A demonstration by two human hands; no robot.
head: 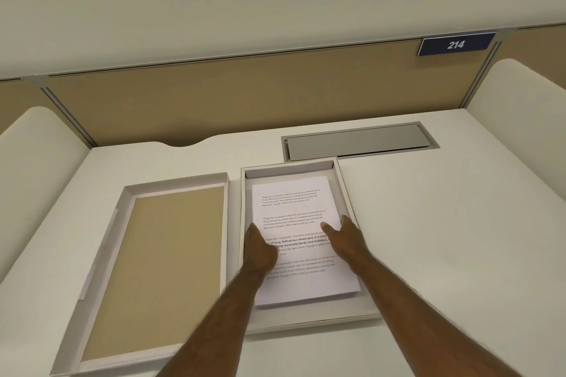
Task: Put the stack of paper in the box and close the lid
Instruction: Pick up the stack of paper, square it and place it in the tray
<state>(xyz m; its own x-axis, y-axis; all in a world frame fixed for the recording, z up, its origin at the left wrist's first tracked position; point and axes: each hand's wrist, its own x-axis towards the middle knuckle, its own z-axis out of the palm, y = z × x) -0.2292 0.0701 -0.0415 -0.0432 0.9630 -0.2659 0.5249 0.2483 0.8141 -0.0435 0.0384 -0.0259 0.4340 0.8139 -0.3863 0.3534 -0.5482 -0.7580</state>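
Hands (301,242) on paper (294,199) in box (343,187)

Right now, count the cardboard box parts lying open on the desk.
2. The box sits at centre, holding the stack of paper under both hands. The lid lies upturned on the desk just to the left of the box. No others show.

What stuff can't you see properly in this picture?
Head view, the only one:
- Some printed words on the stack of paper: covered by the left hand and right hand.
- The smaller print at the top of the page: too small to read surely.
- The fingers of both hands: mostly hidden behind the hands' backs.
- The box floor: hidden under the paper.
- The lid: near corner cut off by the bottom edge.
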